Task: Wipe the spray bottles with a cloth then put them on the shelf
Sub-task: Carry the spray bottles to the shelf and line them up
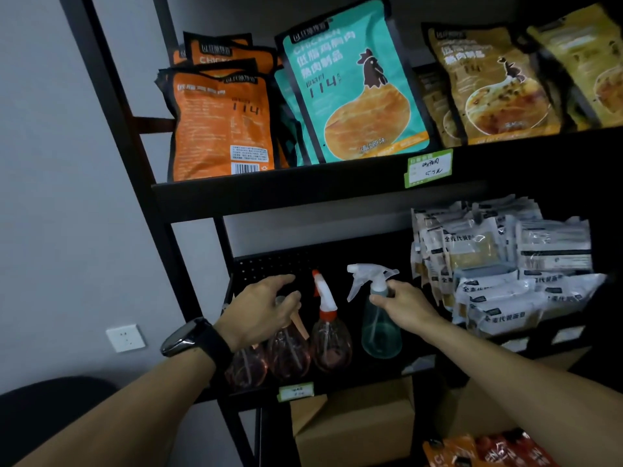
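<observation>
On the lower shelf (337, 385), the left hand (261, 313) rests with loosely spread fingers over the leftmost pink bottles (269, 357), apparently steadying them, while the right hand (406, 306) pinches the teal spray bottle (379, 326) by its neck, seemingly positioning it upright alongside.

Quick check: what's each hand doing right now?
Left hand: open, fingers spread over the orange-tinted spray bottles, holding nothing.
Right hand: pinches the neck of the teal spray bottle.
</observation>
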### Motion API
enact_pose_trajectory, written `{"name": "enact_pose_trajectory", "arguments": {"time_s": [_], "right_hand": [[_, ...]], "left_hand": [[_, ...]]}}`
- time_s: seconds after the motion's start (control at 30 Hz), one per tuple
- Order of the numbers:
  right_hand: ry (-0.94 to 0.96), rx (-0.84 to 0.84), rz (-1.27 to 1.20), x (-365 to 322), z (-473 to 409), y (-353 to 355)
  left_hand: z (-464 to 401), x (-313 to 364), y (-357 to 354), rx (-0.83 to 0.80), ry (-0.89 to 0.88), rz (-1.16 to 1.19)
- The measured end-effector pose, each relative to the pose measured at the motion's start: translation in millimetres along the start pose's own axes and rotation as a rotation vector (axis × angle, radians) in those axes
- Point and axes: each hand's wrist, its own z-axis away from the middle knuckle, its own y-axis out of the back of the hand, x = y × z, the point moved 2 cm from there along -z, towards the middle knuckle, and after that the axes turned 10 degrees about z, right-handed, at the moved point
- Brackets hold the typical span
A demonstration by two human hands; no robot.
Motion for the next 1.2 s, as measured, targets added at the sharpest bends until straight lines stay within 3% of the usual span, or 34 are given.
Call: {"name": "enact_pose_trajectory", "arguments": {"time_s": [0.3, 0.83, 1.2], "right_hand": [[-0.004, -0.006, -0.015, 4, -6, -23], [-0.067, -0.121, -0.035, -5, 4, -19], [-0.21, -0.127, 0.184, -33, 25, 22]], "left_hand": [[-10, -20, -8, -0.007, 0.051, 0.08], [-10, -23, 13, 0.027, 0.031, -0.025], [24, -24, 45, 0.081, 0.073, -0.051]]}}
